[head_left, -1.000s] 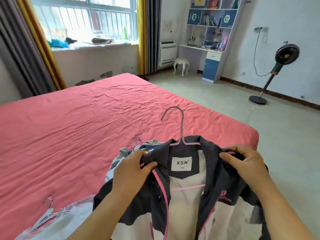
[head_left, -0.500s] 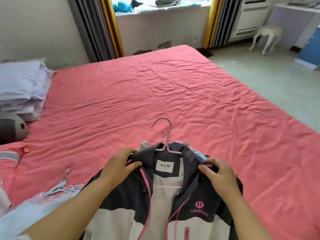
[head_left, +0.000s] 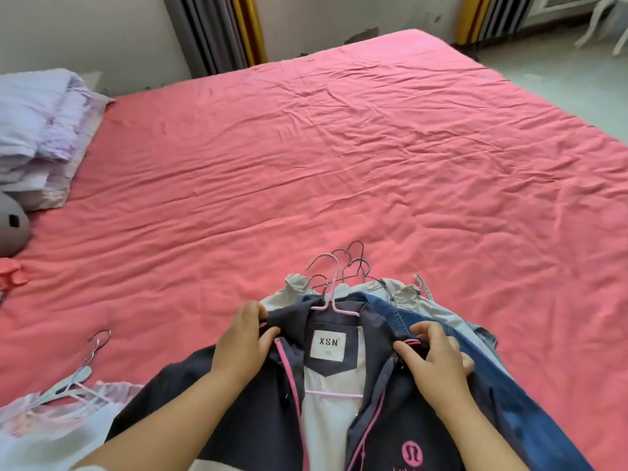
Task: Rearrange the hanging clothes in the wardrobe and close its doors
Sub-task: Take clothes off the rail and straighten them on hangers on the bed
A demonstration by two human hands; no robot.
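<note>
Setting: home bedroom. Evidence: wide bed (head_left: 339,164) under a wrinkled pink sheet fills most of the view. Folded pale lilac bedding (head_left: 44,130) stacked at its far left corner. Grey and yellow curtains (head_left: 217,28) hang along the back wall. White stool legs (head_left: 601,25) stand on tiled floor, upper right.

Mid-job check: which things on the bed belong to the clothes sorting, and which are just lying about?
Job:
dark jacket on pink hanger, held by left hand and right hand
denim garment
pale garment

Lying about:
folded bedding
grey object
</note>
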